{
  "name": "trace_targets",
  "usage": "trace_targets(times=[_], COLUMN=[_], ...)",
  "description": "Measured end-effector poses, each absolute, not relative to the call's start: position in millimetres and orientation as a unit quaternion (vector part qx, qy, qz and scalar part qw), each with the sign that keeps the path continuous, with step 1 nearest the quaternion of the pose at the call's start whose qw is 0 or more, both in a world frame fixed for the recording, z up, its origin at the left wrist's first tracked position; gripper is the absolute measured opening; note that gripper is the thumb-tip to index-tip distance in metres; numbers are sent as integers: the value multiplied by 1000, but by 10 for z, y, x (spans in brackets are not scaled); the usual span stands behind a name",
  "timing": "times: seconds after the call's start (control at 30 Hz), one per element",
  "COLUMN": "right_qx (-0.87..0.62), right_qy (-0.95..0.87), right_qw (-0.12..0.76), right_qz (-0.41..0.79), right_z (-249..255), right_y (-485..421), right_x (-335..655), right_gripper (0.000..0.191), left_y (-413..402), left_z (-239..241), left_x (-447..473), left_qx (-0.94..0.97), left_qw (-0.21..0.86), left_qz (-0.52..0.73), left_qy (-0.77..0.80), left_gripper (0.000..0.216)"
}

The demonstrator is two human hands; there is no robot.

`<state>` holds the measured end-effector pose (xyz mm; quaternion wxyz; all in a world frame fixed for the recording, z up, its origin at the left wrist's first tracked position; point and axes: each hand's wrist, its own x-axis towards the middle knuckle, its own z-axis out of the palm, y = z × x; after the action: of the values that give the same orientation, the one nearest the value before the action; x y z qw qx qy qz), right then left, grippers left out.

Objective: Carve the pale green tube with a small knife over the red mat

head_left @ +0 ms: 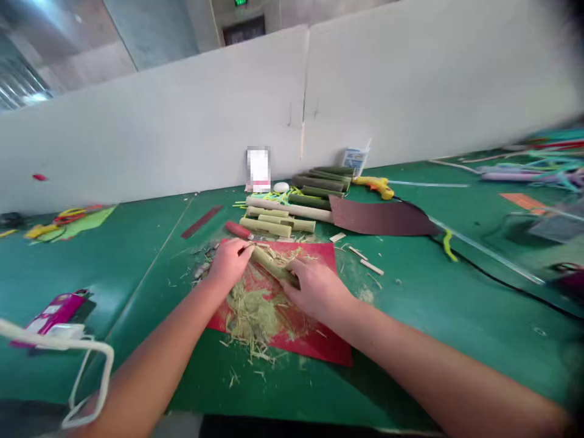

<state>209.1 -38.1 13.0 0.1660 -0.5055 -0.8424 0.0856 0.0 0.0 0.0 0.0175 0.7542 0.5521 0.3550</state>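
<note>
Now the left hand (pixel 230 261) curls shut around the far-left end of a bamboo stick (pixel 272 267). The right hand (pixel 314 291) grips its near-right end. The stick sits over a red sheet (pixel 326 350) strewn with pale shavings (pixel 255 316).

Two arms in view, both bare.

Left hand (pixel 230 261) and left forearm (pixel 173 340): uncovered along the whole visible length, down to the near edge of the desk (pixel 137 243).

Right hand (pixel 317 289) and right forearm (pixel 410 359): likewise bare; the outline goes soft with blur toward the near right corner.

Fingers (pixel 292 285): slim, knuckles showing. Nails too small to make out.

White cord (pixel 27 337), looped, hangs close to the lens by the near left corner. Cannot tell whether it is worn.
</note>
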Motion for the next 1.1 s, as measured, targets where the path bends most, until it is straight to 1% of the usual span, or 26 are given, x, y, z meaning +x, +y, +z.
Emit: trace_targets(times=[0.13, 0.2, 0.3, 0.43, 0.6, 0.73, 1.0, 1.1], right_qx=[-498, -493, -478, -467, -480, -475, -476, -473], right_qy=[-847, -850, -855, -859, -852, -854, -852, -853], right_qw=[164, 162, 173, 175, 169, 164, 172, 168], right_qz=[88, 92, 102, 116, 126, 133, 133, 141], right_z=[130, 129, 126, 127, 160, 177, 150, 168], right_y=[-379, -377, -376, -377, -368, -364, -359, -355], right_x=[2095, 2100, 2110, 2121, 2134, 2136, 2150, 2161], right_gripper=[13, 13, 13, 12, 13, 12, 14, 14], left_y=[-229, -251, -241, -245, -109, -61, -54, -34], left_z=[-19, -14, 0, -5, -64, -97, -130, -128], left_x=[248, 251, 177, 110, -27, -77, -66, -58], left_qx=[801, 803, 781, 807, 770, 768, 737, 736], left_qw=[62, 62, 36, 72, 17, 28, 78, 75], left_qz=[336, 343, 360, 343, 364, 372, 401, 406], left_qy=[492, 483, 509, 475, 524, 521, 539, 536], left_gripper=[13, 13, 13, 16, 16, 21, 18, 15])
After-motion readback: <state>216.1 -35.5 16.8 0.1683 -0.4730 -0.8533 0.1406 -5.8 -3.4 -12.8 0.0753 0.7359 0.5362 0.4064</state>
